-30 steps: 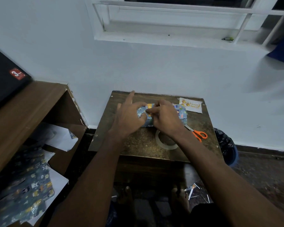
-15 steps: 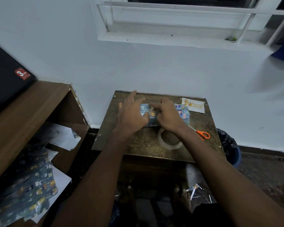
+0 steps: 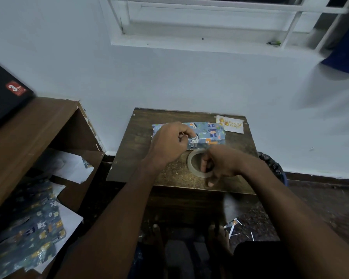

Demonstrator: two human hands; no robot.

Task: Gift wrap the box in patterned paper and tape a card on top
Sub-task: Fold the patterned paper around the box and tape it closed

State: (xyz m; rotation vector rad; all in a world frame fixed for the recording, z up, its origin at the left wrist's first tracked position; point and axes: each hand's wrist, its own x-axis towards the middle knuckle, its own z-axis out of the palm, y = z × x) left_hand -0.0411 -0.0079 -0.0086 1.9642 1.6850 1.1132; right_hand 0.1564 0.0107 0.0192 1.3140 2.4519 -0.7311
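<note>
A small dark wooden table [image 3: 129, 158] stood against the pale wall. On it, the left hand [image 3: 167, 146] pressed down with curled fingers on the near edge of the wrapped box [image 3: 206, 133], holding the patterned paper shut. The right hand [image 3: 222, 164], just nearer than the box, gripped the roll of clear tape [image 3: 191, 164], fingers hooked through its ring. Right of the box, at the table's far corner, lay the card [image 3: 231, 124]. Left of the box, loose patterned paper [image 3: 28, 234] filled a brown shelf [image 3: 28, 133].
</note>
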